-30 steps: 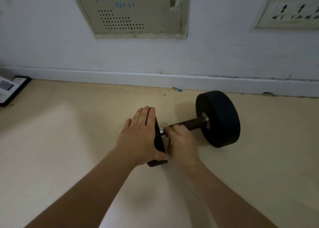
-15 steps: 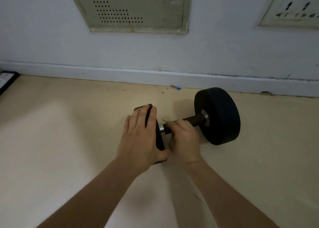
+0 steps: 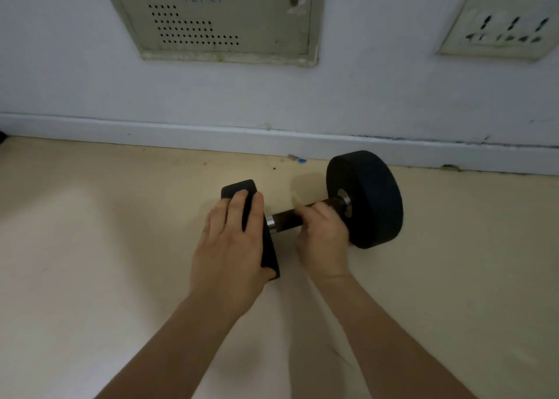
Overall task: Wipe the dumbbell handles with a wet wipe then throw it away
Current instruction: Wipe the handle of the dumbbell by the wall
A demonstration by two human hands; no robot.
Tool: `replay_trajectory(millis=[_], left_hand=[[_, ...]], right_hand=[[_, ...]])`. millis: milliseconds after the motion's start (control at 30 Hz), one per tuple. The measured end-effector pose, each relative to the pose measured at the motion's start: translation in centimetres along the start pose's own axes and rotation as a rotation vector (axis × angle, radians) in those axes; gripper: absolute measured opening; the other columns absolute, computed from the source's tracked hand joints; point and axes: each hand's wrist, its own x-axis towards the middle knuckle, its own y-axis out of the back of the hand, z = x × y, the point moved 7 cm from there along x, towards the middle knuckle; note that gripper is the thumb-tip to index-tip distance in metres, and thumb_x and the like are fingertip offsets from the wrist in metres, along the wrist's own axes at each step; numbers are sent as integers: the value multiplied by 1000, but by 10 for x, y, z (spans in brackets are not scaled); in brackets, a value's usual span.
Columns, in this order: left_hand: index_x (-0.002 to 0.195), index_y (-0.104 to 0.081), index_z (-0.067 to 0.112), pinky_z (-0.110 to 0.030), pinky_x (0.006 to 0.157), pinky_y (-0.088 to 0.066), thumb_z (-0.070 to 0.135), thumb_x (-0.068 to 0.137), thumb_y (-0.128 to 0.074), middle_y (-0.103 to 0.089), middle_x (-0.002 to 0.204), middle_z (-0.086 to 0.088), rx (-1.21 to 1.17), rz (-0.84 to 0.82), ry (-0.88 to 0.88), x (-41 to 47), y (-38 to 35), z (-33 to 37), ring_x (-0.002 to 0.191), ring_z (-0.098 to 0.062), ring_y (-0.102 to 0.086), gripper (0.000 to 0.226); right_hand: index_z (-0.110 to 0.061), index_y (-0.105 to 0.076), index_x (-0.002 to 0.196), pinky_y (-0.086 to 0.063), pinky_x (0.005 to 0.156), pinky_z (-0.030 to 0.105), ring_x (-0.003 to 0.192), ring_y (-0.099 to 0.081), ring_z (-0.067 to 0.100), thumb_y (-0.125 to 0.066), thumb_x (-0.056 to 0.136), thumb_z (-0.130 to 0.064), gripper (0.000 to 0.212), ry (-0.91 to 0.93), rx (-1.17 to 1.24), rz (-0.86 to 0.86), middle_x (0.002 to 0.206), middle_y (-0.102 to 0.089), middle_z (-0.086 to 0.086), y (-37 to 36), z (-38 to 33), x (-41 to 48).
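I see the black round-ended dumbbell (image 3: 364,199) lying on the beige floor (image 3: 90,247), near the white skirting board (image 3: 151,132). My left hand (image 3: 231,247) lies flat, fingers extended, over its near black end weight (image 3: 242,190). My right hand (image 3: 322,238) is curled closed around the dark brown handle (image 3: 286,221), close to the far weight; I cannot tell whether a wipe is inside it.
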Motion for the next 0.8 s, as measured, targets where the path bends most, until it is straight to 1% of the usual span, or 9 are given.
replay_trajectory(millis=[67,100,233,367,400,500,600,700,800], left_hand=[[151,-15,16,-36,114,-22,55,60,-80,-20,157,-8,-26,-9,-3,0,2,-2,143,-27,-18,118],[152,-9,17,-33,114,-18,56,65,-77,-12,160,-5,-43,-19,-12,0,3,-3,146,-23,-10,117],[151,8,19,-29,115,-14,54,76,-69,9,160,3,-129,-32,-12,7,5,-8,146,-14,11,113],[150,12,15,-30,116,-12,53,77,-68,13,160,-4,-101,-61,-59,13,3,-12,146,-20,12,115],[150,13,15,-31,116,-12,53,77,-68,14,159,-5,-106,-77,-73,14,2,-15,147,-21,12,115],[150,12,12,-36,117,-12,45,78,-71,13,159,-10,-120,-125,-133,14,2,-19,147,-25,9,114],[150,12,7,-40,118,-13,35,84,-68,13,158,-15,-141,-154,-161,14,7,-17,146,-29,8,107],[149,11,6,-42,119,-13,29,89,-62,13,158,-18,-135,-208,-182,13,10,-16,146,-32,8,98],[150,11,7,-39,119,-13,37,85,-65,11,159,-15,-134,-200,-170,21,7,-19,147,-29,8,104]], right_hand=[[-8,-71,88,-53,59,36,69,-59,23,-59,74,-2,19,247,10,-115,77,-63,7,-16,-30,-12],[-9,-71,88,-54,61,37,71,-60,23,-58,75,-3,19,271,3,-141,78,-63,6,-14,-27,-8],[-10,-71,88,-57,73,37,75,-63,21,-71,75,2,18,-63,-94,72,78,-64,4,10,22,16],[-12,-71,84,-55,64,33,70,-61,22,-75,66,-1,21,259,-107,-258,77,-63,4,-27,-31,-15],[-13,-71,84,-55,64,33,71,-62,22,-75,67,-1,21,248,-136,-306,78,-63,4,-27,-22,-12],[-14,-71,93,-53,76,28,82,-64,22,-64,81,0,20,-42,-231,-205,88,-66,2,5,17,-4],[-13,-70,99,-51,82,23,86,-62,14,-65,81,0,23,-45,-171,-189,95,-67,0,22,-15,-14],[-11,-71,103,-44,90,20,94,-60,15,-61,86,-5,20,-213,-123,-149,104,-64,1,26,-26,0],[-13,-69,110,-48,94,30,96,-59,15,-59,87,-4,26,-44,-136,-278,108,-62,1,-1,-35,9]])
